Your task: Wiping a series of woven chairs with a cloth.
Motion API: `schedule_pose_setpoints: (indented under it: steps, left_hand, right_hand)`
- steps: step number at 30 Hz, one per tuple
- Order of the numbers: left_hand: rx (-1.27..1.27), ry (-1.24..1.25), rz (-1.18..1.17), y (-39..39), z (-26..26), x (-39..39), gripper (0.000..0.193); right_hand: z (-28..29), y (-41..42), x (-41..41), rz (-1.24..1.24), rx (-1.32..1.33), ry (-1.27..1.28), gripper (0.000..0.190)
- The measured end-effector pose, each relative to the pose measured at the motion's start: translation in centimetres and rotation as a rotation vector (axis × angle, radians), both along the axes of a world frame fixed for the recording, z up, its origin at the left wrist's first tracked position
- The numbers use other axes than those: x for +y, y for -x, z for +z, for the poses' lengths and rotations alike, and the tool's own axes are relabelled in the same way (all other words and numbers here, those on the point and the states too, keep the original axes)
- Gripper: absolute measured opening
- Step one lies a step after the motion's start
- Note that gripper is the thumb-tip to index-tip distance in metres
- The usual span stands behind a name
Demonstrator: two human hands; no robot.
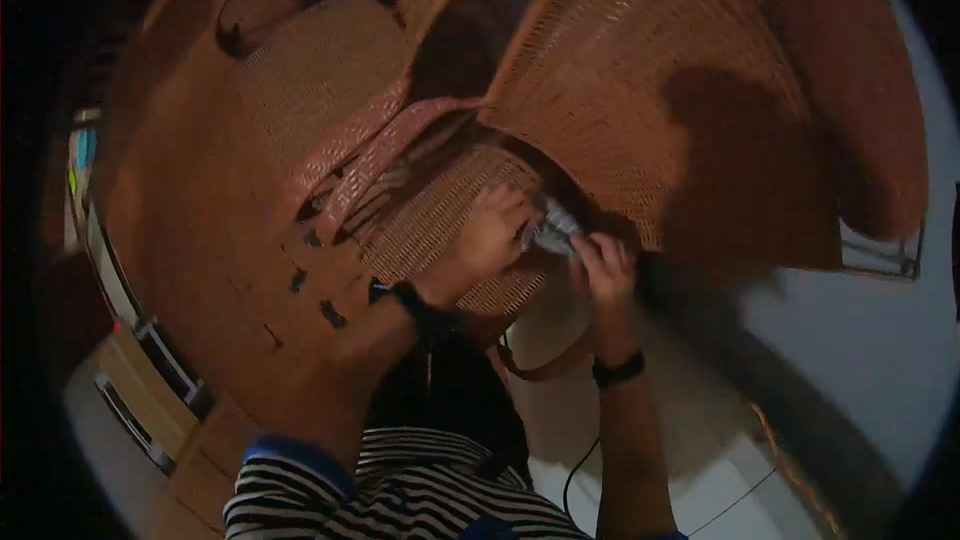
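Between my hands is a small silvery-grey crumpled item [559, 229], blurred, its exact kind unclear. On its left side, my left hand [495, 229] has curled fingers and a thumb at its edge. The fingers of my right hand [607, 262] pinch its lower right end. Both hands are above the front right part of a woven wicker chair seat [420, 217]. A pinkish woven armrest [390, 154] curves along the seat's far left side. Dark bands are on both wrists.
A large wicker panel [585, 90] rises at upper right, partly in shadow. Another wicker seat [322, 75] stands at upper left. Small dark pieces [332, 315] lie on the brown floor [202, 240]. A black cord [577, 476] hangs near my right forearm.
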State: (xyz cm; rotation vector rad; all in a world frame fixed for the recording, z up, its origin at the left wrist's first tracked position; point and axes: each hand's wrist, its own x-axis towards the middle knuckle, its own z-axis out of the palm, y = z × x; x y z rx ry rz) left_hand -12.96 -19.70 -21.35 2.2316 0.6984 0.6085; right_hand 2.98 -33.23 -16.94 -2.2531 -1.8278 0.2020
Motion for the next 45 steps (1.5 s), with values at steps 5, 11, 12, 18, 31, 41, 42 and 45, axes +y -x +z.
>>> schedule_pose_setpoints:
  steps: [5,11,12,18,31,41,42,45]
  left_hand:
    - [0.114,0.028,-0.065,5.5,4.3,-1.2,0.029]
    - [0.268,0.258,0.133,11.9,4.4,3.2,0.027]
    - [0.336,0.066,0.184,14.2,3.8,4.9,0.026]
    - [0.402,-0.224,0.487,16.7,2.9,8.2,0.027]
    - [0.616,0.383,0.34,17.0,0.1,8.1,0.031]
    - [0.342,0.622,0.244,11.3,-3.1,6.7,0.036]
    - [0.473,0.495,0.195,9.8,-2.7,6.6,0.037]
    - [0.595,0.323,0.126,7.5,-1.3,6.7,0.038]
  right_hand:
    - [2.3,1.4,-7.5,-0.588,-0.03,-0.085,0.039]
    - [-3.4,-0.6,-13.8,-0.779,0.44,0.075,0.048]
    - [-4.5,0.0,-13.5,-0.763,0.585,0.142,0.048]
    - [-9.7,2.4,-12.4,-1.122,1.247,-0.532,0.025]
    - [-7.4,3.8,-14.7,-1.24,1.228,-0.327,0.037]
    - [-3.7,5.3,-20.1,-1.333,1.269,-0.256,0.047]
    - [-3.1,5.2,-20.6,-1.344,1.242,-0.242,0.049]
    - [-1.0,5.0,-20.9,-1.368,1.123,-0.193,0.052]
